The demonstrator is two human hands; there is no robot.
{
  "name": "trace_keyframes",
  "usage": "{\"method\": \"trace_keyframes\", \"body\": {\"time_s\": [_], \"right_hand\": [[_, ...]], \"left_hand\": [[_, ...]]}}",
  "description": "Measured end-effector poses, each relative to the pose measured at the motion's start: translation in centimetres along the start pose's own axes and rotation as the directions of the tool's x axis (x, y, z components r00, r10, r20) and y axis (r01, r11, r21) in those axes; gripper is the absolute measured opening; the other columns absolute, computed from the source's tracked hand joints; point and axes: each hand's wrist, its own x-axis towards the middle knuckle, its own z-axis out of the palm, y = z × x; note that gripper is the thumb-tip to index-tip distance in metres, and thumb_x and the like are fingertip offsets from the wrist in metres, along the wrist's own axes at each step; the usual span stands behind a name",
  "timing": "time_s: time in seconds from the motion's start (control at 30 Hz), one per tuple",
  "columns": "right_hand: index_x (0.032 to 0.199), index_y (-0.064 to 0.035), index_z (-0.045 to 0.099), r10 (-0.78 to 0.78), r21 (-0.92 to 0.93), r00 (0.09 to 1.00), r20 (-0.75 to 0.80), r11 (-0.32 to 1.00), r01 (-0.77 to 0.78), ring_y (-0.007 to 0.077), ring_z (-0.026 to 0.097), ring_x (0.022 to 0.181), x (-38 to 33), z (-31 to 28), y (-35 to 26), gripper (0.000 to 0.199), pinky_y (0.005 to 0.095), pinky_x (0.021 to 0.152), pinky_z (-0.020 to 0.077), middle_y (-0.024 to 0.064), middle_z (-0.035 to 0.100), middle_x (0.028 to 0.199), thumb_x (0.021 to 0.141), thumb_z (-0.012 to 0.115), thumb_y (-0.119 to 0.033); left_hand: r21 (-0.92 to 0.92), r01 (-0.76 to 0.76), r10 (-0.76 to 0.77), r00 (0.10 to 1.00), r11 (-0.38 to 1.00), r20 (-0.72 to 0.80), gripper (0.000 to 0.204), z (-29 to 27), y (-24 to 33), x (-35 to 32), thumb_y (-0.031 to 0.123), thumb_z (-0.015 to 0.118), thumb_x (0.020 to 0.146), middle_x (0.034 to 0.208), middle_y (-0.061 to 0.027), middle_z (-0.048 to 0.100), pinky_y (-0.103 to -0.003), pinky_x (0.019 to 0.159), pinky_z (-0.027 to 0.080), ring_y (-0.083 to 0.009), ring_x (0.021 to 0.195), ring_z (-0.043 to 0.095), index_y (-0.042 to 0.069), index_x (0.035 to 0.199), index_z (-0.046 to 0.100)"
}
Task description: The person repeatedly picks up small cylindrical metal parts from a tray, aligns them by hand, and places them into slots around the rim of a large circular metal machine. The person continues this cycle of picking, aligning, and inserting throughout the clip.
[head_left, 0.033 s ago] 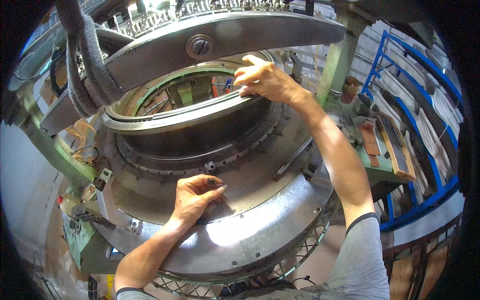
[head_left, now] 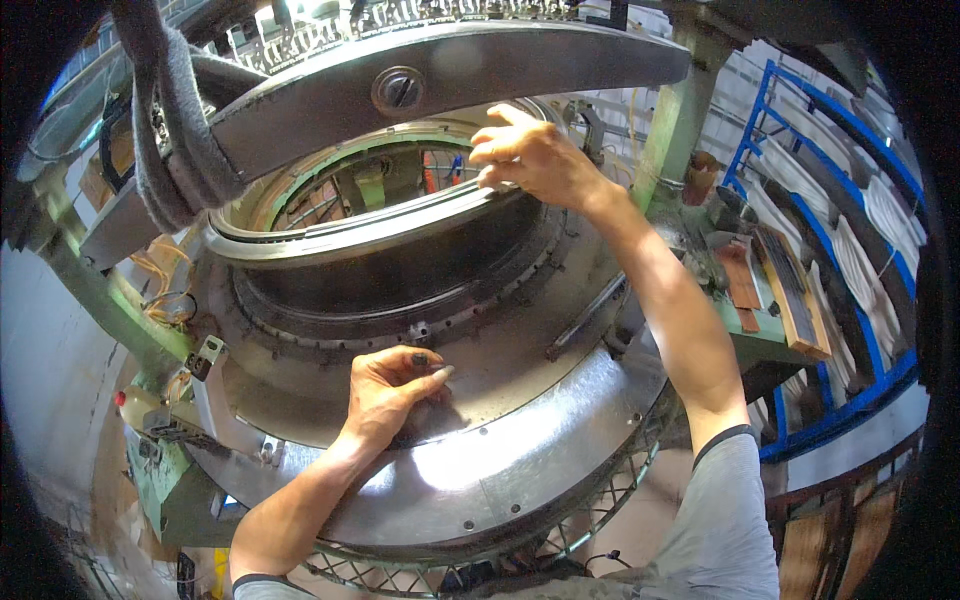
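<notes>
A large round machine stands before me, with a raised metal ring (head_left: 330, 242) around its open middle. My right hand (head_left: 535, 160) is at the right part of this ring; its fingers are bent and apart, the lower fingertips at the rim. I see nothing held in it. Over the wide flat metal bed (head_left: 490, 370) in front of the ring, my left hand (head_left: 390, 395) is closed, thumb and forefinger pinched together. A small dark patch shows at those fingertips; what they hold, if anything, is too small to name.
A curved dark metal beam (head_left: 480, 75) crosses above the ring, wrapped at left by a grey cloth strap (head_left: 165, 150). A shiny outer rim (head_left: 480, 465) curves nearest me. At right are a wooden block (head_left: 790, 290) and a blue rack (head_left: 800, 205) with white cloth.
The fingers of my right hand have spread slightly and shifted a little at the ring. My left hand stays almost where it was.
</notes>
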Motion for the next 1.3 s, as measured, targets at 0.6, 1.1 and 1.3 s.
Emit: {"method": "trace_keyframes", "body": {"time_s": [0.6, 1.1, 1.3], "right_hand": [[0.096, 0.0040, 0.079, 0.436, 0.620, 0.740, 0.512, 0.409, -0.669, 0.0070, 0.067, 0.073, -9.5, 5.5, -15.8, 0.015, 0.0257, 0.065, 0.0549, 0.0061, 0.076, 0.081, 0.090, 0.080, -0.009], [0.093, 0.0003, 0.081, 0.439, 0.721, 0.754, 0.488, 0.285, -0.632, 0.0045, 0.065, 0.072, -9.2, 3.2, -13.2, 0.016, 0.0242, 0.065, 0.0535, 0.0013, 0.077, 0.080, 0.089, 0.082, -0.015], [0.086, 0.0025, 0.077, 0.608, 0.471, 0.741, -0.286, 0.762, -0.444, 0.0110, 0.070, 0.067, -6.9, 1.6, -9.1, 0.014, 0.0289, 0.060, 0.0535, 0.0102, 0.075, 0.074, 0.088, 0.076, -0.011]], "left_hand": [[-0.107, -0.172, 0.160, 0.980, 0.979, -0.117, 0.014, -0.7, 0.3, 0.4, 0.001, 0.081, 0.090, 0.090, -0.0103, 0.077, -0.030, 0.075, 0.061, -0.0157, 0.078, 0.074, -0.001, 0.102, 0.076], [-0.046, -0.163, 0.153, 0.974, 0.986, -0.165, 0.011, -0.1, 0.8, -0.2, -0.002, 0.080, 0.089, 0.087, -0.0114, 0.077, -0.030, 0.070, 0.062, -0.0179, 0.073, 0.074, -0.002, 0.099, 0.075], [-0.039, -0.139, 0.132, 0.980, 0.989, -0.148, 0.011, -0.2, 0.5, -0.1, -0.001, 0.080, 0.090, 0.087, -0.0110, 0.077, -0.029, 0.070, 0.061, -0.0165, 0.074, 0.074, -0.001, 0.099, 0.075]]}}
